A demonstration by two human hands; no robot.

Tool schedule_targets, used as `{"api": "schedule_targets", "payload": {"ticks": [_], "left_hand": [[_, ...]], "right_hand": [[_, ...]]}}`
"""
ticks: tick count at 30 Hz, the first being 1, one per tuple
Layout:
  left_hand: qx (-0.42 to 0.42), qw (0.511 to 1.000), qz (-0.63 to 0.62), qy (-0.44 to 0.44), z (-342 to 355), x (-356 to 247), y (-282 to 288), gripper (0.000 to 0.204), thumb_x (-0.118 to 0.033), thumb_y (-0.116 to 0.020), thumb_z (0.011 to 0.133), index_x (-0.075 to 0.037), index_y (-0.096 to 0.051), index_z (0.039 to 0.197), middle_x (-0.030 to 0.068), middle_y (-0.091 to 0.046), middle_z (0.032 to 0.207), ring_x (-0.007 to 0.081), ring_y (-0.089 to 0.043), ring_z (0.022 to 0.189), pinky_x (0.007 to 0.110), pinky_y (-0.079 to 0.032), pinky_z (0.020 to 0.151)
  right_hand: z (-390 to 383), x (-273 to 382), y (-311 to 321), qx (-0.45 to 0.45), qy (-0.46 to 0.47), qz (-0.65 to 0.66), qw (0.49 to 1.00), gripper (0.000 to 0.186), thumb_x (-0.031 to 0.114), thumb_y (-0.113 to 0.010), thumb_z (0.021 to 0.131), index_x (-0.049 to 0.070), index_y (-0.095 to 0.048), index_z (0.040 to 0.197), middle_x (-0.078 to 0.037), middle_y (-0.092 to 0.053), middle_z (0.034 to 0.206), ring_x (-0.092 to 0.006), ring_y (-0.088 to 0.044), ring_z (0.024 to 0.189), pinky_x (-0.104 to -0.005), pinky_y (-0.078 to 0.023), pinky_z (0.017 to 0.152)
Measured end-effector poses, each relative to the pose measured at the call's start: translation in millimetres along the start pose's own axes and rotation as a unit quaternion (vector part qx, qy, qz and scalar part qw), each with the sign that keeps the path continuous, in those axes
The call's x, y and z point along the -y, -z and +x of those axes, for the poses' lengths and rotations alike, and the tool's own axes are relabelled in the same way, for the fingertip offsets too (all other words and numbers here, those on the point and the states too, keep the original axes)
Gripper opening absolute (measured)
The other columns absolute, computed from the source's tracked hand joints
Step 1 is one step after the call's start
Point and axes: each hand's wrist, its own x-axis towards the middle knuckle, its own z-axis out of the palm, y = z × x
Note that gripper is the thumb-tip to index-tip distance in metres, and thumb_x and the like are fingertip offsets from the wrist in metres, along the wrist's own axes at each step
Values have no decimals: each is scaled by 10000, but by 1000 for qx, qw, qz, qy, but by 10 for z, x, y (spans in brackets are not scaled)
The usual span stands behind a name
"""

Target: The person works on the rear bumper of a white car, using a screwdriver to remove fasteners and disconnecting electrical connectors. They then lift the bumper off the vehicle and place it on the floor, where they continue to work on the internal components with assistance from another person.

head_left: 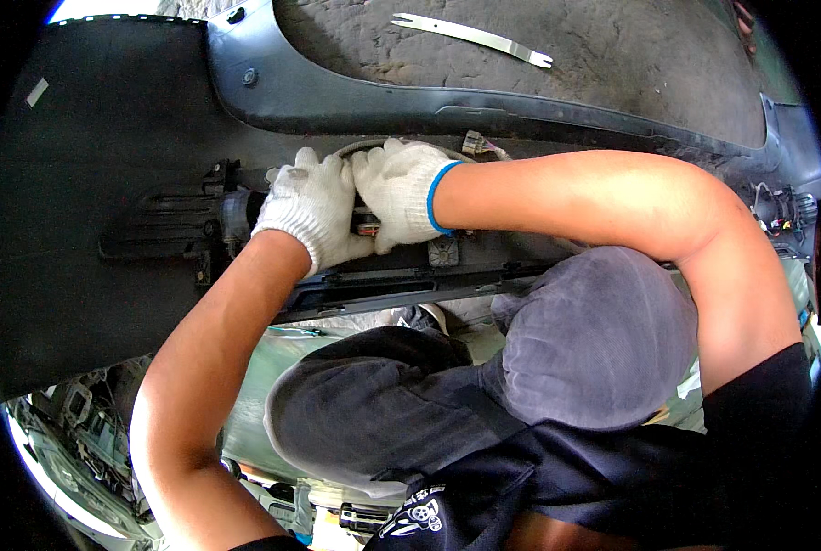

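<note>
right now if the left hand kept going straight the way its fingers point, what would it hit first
Probably the grey cable curving just past its fingertips. The left hand in its white glove points up-picture beside the right hand, on the dark bumper panel. Beyond the cable lies the bumper's raised edge. Depth is unclear.

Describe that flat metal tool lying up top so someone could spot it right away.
Start at the big dark bumper panel and follow its curved rim up to the grey floor. There lies the metal tool, alone: a thin, pale, flat strip with a forked end, far above both gloved hands.
</note>
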Motion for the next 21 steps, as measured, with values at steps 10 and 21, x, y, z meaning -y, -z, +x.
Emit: {"api": "schedule_targets", "payload": {"ticks": [10,21], "left_hand": [[-50,998,-3,-41,27,76,-113,875,-569,-928,672,-20,-691,1311,202,-699,1236,400,-628,1205,501,-527,1073],[-245,968,-6,-51,-212,69,-62,813,-410,-960,637,-6,-678,1284,182,-632,1430,399,-551,1386,550,-417,1181]], "right_hand": [[52,24,-119,-21,-35,-4,999,767,408,-969,738,-105,-697,1239,-298,-730,1275,-442,-685,1246,-482,-571,1081],[94,-484,-42,-87,83,107,987,981,539,-947,670,-101,-631,1344,-314,-711,1285,-455,-674,1236,-472,-541,1101]]}}
